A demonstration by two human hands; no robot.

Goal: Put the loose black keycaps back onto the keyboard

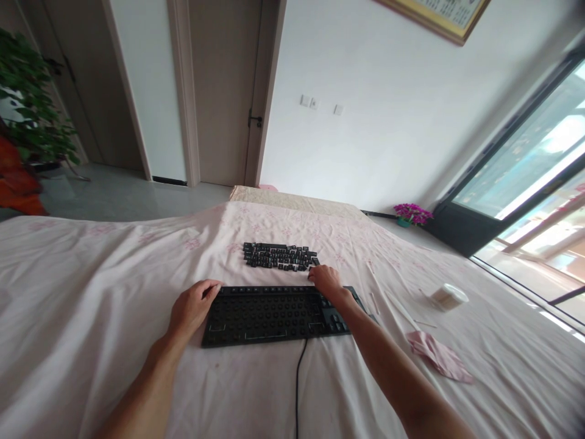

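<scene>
A black keyboard [269, 314] lies on the bedsheet, most of its main key area stripped of caps. At its upper left corner my left hand [194, 308] is closed, with thumb and fingers on the edge. Beyond the keyboard, loose black keycaps [278, 257] lie grouped in uneven rows. My right hand [328, 281] reaches over the keyboard's right part, its fingers pinched beside the right end of the keycaps. Something small and dark shows at those fingertips; I cannot make out what. The right forearm hides part of the keyboard's right side.
A black cable [298, 378] runs from the keyboard toward me. To the right lie a white round container [450, 297], a pink cloth [439, 355] and thin sticks [375, 303] on the rumpled sheet [100, 292]. Purple flowers [412, 214] stand beyond the bed.
</scene>
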